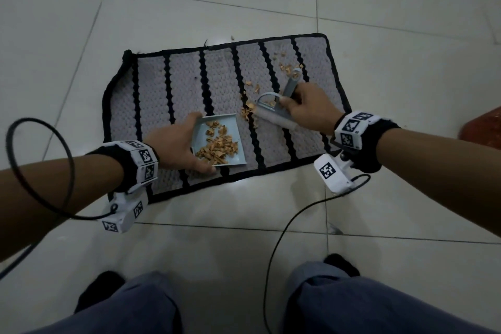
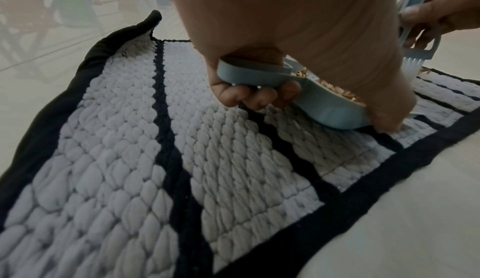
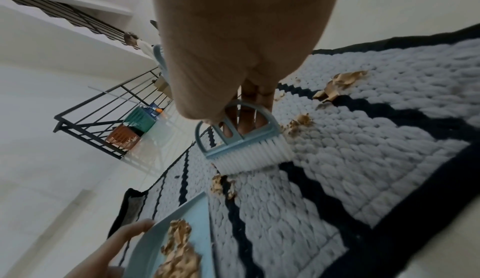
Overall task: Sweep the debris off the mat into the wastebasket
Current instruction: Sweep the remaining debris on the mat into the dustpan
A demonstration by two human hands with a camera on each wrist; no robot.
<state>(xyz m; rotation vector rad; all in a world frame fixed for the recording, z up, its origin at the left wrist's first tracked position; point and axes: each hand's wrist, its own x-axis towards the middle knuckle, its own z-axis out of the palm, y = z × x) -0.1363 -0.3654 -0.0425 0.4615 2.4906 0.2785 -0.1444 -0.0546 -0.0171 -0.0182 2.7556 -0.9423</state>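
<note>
A grey woven mat [image 1: 173, 95] with black stripes and a black border lies on the tiled floor. My left hand [image 1: 176, 146] grips the light blue dustpan [image 1: 233, 127] by its handle [image 2: 249, 73]; the pan rests on the mat and holds a pile of tan debris [image 1: 217, 148]. My right hand [image 1: 306, 108] grips a small blue hand brush [image 1: 271, 110], whose white bristles [image 3: 249, 157] touch the mat just right of the pan's open edge. Loose debris [image 1: 248, 111] lies between bristles and pan, and more scraps [image 1: 287, 65] sit farther up the mat. No wastebasket is clearly in view.
White floor tiles [image 1: 244, 211] surround the mat. My knees [image 1: 151, 304] are at the bottom. A black cable [image 1: 279, 238] trails across the floor. A red object [image 1: 485, 127] sits at the right edge. Green and orange crates [image 3: 132, 126] stand by a railing far off.
</note>
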